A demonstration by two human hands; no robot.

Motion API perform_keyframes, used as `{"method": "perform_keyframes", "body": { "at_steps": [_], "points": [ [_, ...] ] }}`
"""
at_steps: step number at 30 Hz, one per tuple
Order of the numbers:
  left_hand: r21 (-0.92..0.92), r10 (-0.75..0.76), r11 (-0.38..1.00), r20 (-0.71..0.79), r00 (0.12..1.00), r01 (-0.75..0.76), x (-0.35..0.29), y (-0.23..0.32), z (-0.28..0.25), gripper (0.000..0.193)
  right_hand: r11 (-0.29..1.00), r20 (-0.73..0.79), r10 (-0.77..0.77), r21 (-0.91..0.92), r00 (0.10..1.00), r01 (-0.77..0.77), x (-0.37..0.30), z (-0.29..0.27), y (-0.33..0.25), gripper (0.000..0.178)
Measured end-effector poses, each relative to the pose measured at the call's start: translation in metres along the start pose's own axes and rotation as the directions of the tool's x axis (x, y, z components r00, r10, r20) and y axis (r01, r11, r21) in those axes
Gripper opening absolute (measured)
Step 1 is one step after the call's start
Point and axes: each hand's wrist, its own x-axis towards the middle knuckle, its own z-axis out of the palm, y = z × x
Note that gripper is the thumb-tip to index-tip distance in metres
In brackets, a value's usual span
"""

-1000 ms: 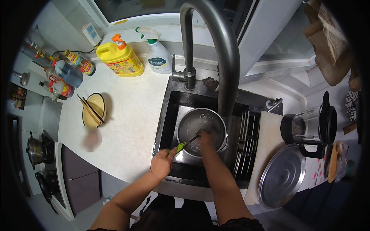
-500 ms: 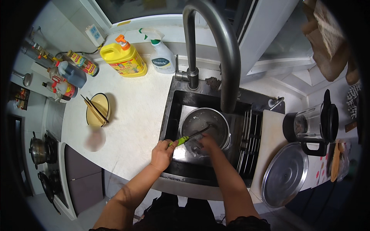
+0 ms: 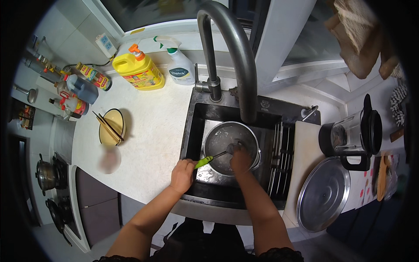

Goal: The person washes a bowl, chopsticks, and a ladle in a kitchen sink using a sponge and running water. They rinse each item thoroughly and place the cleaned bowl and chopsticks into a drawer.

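Note:
My left hand (image 3: 182, 175) is closed round the bright green handle (image 3: 204, 162) of a utensil with a thin metal shaft (image 3: 219, 154). The shaft reaches over a round metal pot (image 3: 209, 166) with water in it, standing in the dark sink (image 3: 214, 192). Over the pot, my right hand (image 3: 240, 160) is slightly blurred, its fingers closed at the utensil's far end. A greyish patch (image 3: 233, 147) shows at the fingertips; whether it is the utensil's head or a scrubber is unclear.
A tall curved faucet (image 3: 248, 78) arches over the sink. A metal rack (image 3: 279, 161) lies along its right side, with a round lid (image 3: 323, 194) and blender jar (image 3: 353, 135) beyond. Left stand a yellow bowl (image 3: 114, 126) with chopsticks, a yellow pump bottle (image 3: 139, 74) and a spray bottle (image 3: 180, 70).
My right hand has moved up over the pot to the utensil's far end, covering it. My left hand keeps its hold on the green handle. The view has shifted slightly.

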Motion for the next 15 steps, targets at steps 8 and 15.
{"method": "perform_keyframes", "body": {
  "at_steps": [8, 15],
  "points": [
    [0.123, -0.291, 0.956, 0.280, 0.915, 0.266, -0.007, 0.004, -0.004, 0.021, 0.766, 0.430, 0.371, 0.360, 0.823, -0.533, 0.008, -0.022, -0.024, 0.031],
    [0.035, -0.433, 0.888, 0.397, 0.809, 0.459, 0.001, 0.011, -0.001, 0.027, 0.972, 0.226, 0.209, 0.057, 0.951, -0.227, -0.002, 0.078, 0.048, 0.033]
  ]
}}
